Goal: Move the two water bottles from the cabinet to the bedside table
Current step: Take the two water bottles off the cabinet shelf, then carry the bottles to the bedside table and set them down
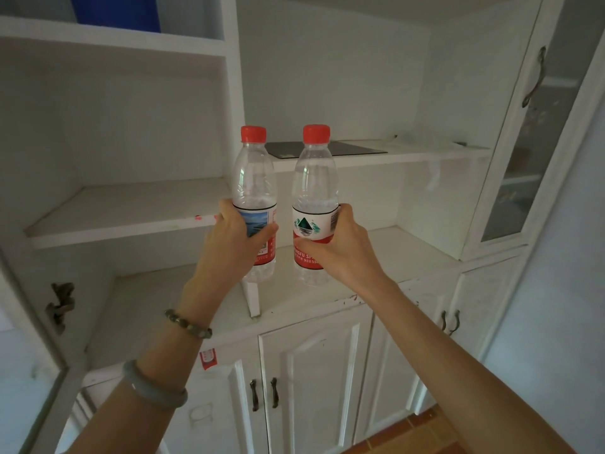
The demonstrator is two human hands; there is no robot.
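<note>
Currently my left hand and right hand each wrap fingers around an upright bottle, left bottle and right bottle, in front of the cabinet.

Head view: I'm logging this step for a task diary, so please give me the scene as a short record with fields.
left hand: gripping the left bottle at its label
right hand: gripping the right bottle at its label
bottles: upright, red caps on, apart
position: held in front of the cabinet shelves
left wrist: two bracelets
bedside table: not in view
</note>
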